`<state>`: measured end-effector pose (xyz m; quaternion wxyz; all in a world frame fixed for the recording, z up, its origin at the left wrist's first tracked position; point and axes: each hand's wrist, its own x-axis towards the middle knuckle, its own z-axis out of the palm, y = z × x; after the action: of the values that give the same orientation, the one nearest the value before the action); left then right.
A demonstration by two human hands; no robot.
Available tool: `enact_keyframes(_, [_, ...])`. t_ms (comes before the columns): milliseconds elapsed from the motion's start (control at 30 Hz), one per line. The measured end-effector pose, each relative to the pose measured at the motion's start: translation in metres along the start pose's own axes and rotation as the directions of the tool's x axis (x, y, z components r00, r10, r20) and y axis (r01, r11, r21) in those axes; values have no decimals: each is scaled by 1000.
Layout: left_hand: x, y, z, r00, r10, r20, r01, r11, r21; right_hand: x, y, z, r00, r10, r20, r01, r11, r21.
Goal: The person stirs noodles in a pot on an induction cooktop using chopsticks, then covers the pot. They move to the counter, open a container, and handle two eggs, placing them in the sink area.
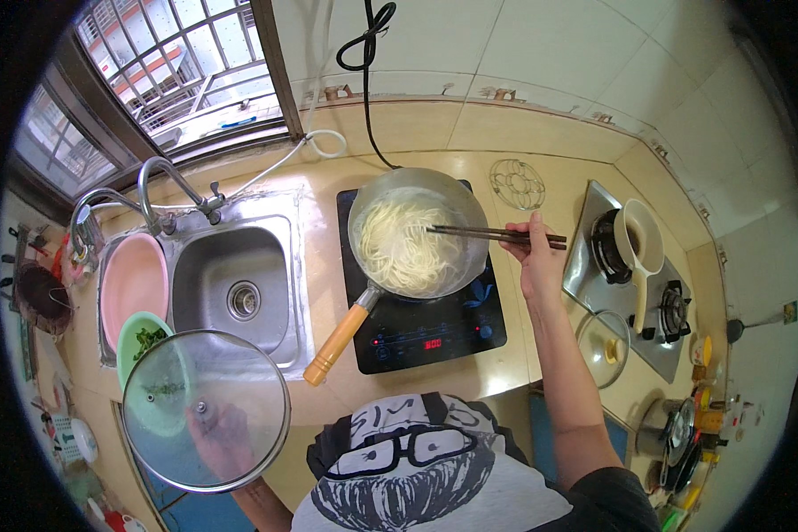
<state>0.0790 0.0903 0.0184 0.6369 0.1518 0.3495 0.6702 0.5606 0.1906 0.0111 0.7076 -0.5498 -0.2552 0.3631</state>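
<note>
My right hand (pixel 537 256) grips a pair of dark chopsticks (pixel 485 233), whose tips reach into the noodles (pixel 399 249). The pale noodles lie in cloudy liquid inside a metal saucepan (pixel 475 256) with a wooden handle (pixel 336 346) pointing towards me at the left. Beneath the pan is a black induction cooktop (pixel 432 342) with its red display lit. At the lower left, my left hand (pixel 223 435) holds a glass lid (pixel 239 372) by its knob side, seen blurred through the steamed glass. Behind the lid, partly covered, stands a green bowl (pixel 128 346) with leafy greens (pixel 149 342).
A steel sink (pixel 229 286) with a faucet (pixel 166 176) and a pink basin (pixel 133 279) is to the left. A wire trivet (pixel 517 185) lies behind my right hand. Rightward are a gas stove (pixel 588 263), a cream saucepan (pixel 640 229) and another glass lid (pixel 595 356).
</note>
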Motion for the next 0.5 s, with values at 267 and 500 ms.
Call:
enact_keyframes(267, [1, -2, 15, 929, 87, -360, -78, 996, 39, 4, -25, 17, 998, -27, -52, 43, 940, 339])
enact_keyframes(500, [-2, 1, 0, 994, 38, -100, -33, 998, 50, -1, -94, 29, 979, -183, -93, 205, 907, 369])
